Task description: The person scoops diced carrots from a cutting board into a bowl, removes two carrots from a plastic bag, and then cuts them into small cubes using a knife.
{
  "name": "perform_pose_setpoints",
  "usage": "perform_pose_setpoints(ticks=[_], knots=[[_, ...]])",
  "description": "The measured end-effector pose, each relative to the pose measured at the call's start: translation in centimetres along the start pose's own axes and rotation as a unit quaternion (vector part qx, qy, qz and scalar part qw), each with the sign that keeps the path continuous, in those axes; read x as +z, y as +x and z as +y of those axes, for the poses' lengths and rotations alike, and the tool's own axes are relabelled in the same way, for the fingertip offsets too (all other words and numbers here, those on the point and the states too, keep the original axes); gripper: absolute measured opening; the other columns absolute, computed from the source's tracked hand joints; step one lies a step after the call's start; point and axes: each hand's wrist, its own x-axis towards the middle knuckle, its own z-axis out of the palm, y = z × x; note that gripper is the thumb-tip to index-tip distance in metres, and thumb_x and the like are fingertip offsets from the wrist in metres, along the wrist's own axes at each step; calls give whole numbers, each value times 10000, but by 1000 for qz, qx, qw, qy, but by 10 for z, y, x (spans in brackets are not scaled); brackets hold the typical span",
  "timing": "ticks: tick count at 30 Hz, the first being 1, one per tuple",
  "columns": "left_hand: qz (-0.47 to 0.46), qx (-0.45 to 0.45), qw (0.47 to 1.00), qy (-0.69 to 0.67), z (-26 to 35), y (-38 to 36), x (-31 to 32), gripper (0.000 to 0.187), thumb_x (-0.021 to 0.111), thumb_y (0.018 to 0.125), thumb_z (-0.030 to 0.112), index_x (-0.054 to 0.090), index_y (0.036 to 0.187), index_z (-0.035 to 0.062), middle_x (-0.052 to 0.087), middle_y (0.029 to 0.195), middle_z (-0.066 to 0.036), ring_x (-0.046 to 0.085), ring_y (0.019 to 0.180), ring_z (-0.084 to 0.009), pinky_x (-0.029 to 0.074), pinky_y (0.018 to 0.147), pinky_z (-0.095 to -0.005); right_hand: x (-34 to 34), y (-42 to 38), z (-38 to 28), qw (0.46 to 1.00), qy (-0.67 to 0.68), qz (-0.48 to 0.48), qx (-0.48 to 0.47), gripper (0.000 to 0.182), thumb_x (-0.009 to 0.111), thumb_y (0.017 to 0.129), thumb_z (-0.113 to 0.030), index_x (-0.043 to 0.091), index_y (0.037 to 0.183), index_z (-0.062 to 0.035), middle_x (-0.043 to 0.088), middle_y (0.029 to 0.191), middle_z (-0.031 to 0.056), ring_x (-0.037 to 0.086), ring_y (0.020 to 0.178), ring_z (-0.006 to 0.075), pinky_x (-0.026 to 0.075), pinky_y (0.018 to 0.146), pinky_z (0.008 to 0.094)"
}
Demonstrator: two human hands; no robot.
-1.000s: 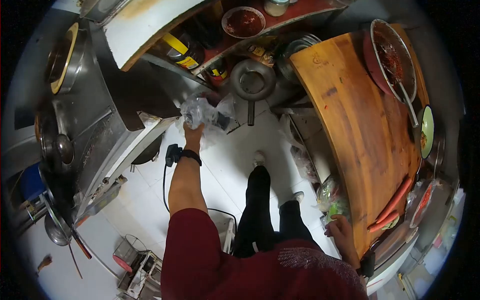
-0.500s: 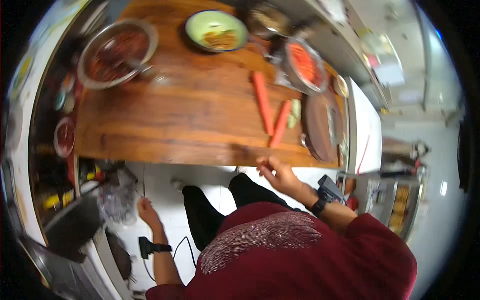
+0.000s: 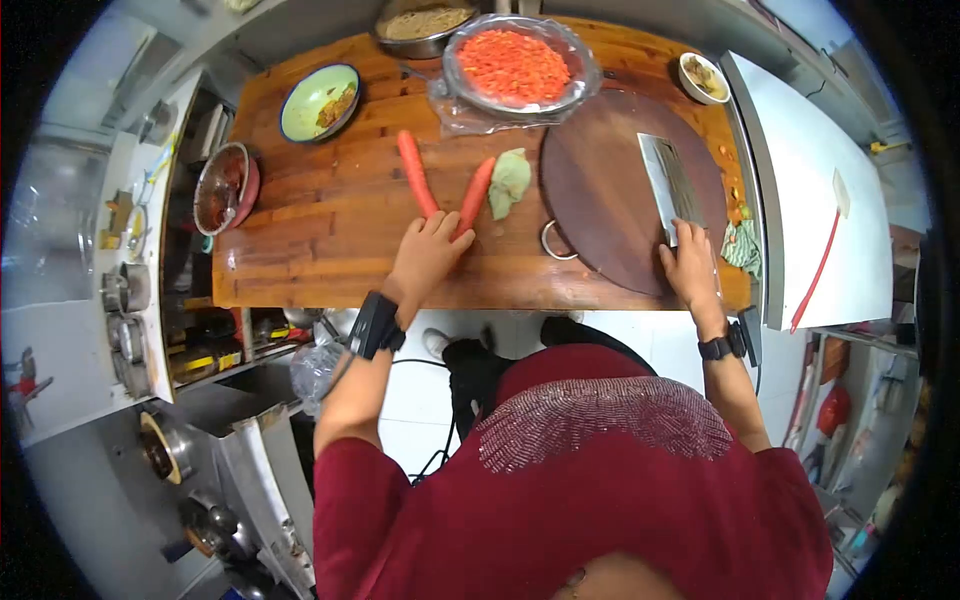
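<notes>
one head view, looking steeply down from above onto the wooden counter (image 3: 330, 230), its near edge close below.

Your left hand (image 3: 425, 255) rests on the wooden table (image 3: 320, 215), fingers touching the near ends of 2 carrots (image 3: 415, 172) that lie side by side. Your right hand (image 3: 688, 268) grips the handle of the cleaver (image 3: 668, 180), whose blade lies flat on the round cutting board (image 3: 600, 190). A pale green scrap (image 3: 510, 180) sits between carrots and board. Beyond stands a bowl of chopped carrot (image 3: 512, 65).
</notes>
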Motion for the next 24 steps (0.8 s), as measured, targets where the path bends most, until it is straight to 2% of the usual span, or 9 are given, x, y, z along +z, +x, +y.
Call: perform_pose_setpoints(ticks=[3,8,10,11,14,15,18,21,24], knots=[[-194,118,961,158,4,32,-14,341,539,760,149,562,1098,182,449,1244,-69,377,1224,-230,319,968,-365,0,1,22,999,47,-11,17,482,638,753,-118,461,1197,-58,498,1105,184,482,1026,389,413,878,440],[-146,309,916,211,-12,68,-5,360,622,710,163,551,1062,134,492,1198,-101,388,1219,-249,282,1022,-393,-11,-9,33,998,0,69,-11,538,618,696,-27,436,1202,5,479,996,188,487,921,352,429,804,413],[-135,212,966,58,4,83,-21,395,654,690,152,521,1054,71,535,1124,-120,460,1146,-297,288,1020,-438,-15,-15,47,997,10,82,9,541,605,693,-17,432,1205,6,477,1028,194,474,945,367,422,820,413],[-115,178,976,55,15,83,-28,349,638,732,146,492,1026,27,555,1037,-142,532,1022,-326,395,917,-446,-12,-17,54,996,9,90,21,541,605,693,-17,432,1205,6,477,1028,194,474,945,367,422,820,413],[-162,62,984,27,76,114,-43,284,624,781,168,477,986,39,551,983,-155,558,931,-338,464,782,-430,-4,-14,75,996,18,76,39,447,554,710,-31,485,1147,28,543,960,186,522,862,371,444,783,422],[-137,63,989,-7,95,126,-41,265,617,813,200,478,962,30,542,940,-180,556,878,-366,477,682,-440,-7,-5,78,993,86,5,80,444,570,702,-50,484,1131,29,562,940,200,537,858,390,453,783,428],[-107,-13,993,-47,134,166,-3,275,600,836,238,487,967,25,539,940,-196,549,855,-393,474,711,-446,-10,8,89,972,160,-85,147,412,623,684,-116,488,1048,22,601,826,223,585,837,399,476,763,427],[-87,-18,993,-81,145,187,39,299,583,849,269,496,982,16,536,947,-197,544,872,-390,472,721,-453,-23,-1,89,854,451,-196,172,292,615,752,-51,443,985,-12,542,687,58,536,489,108,434,420,277],[-80,-24,995,-49,156,185,44,313,565,860,282,504,1014,16,535,964,-190,541,908,-377,472,743,-456,-58,-19,60,843,490,-150,164,242,590,803,-61,418,969,-24,524,652,58,527,472,98,417,399,274]])
